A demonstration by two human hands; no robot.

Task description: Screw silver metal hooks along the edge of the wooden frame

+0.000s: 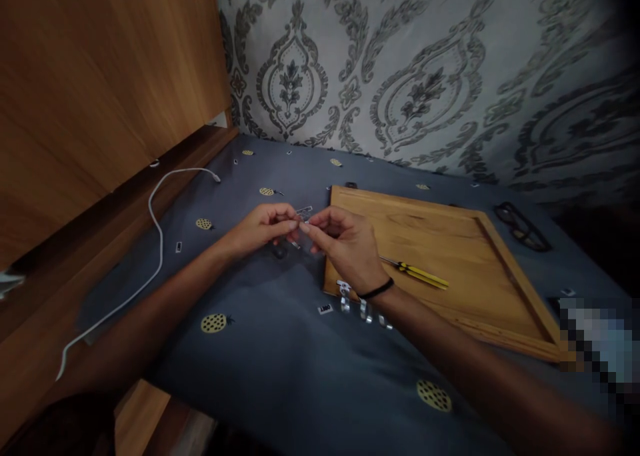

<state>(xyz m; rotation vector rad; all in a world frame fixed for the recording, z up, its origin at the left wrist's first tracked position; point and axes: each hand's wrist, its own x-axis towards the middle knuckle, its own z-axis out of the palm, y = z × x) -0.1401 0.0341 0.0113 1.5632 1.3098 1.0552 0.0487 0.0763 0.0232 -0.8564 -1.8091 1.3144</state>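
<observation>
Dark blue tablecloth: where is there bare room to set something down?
The widest free patch of the tablecloth lies between the forearms, on the near side. Another lies between the white cable tip and wooden tray, toward the wall. Crowded: where left hand and right hand meet, and beside the tray's near-left corner, with silver curls.

Left hand (275,226): left of the wooden tray (475,256), fingers curled, thumb pressed towards the index finger in a pinch.
Right hand (353,246): over the tray's left edge, pinching likewise, fingertips close against those of the left.
Right wrist (386,296): bent slightly, ringed by a black band (377,289).
Left forearm (193,276): bare, slanting in, well left of the tray.
Right forearm (465,353): bare, crossing the tray's near edge.
</observation>
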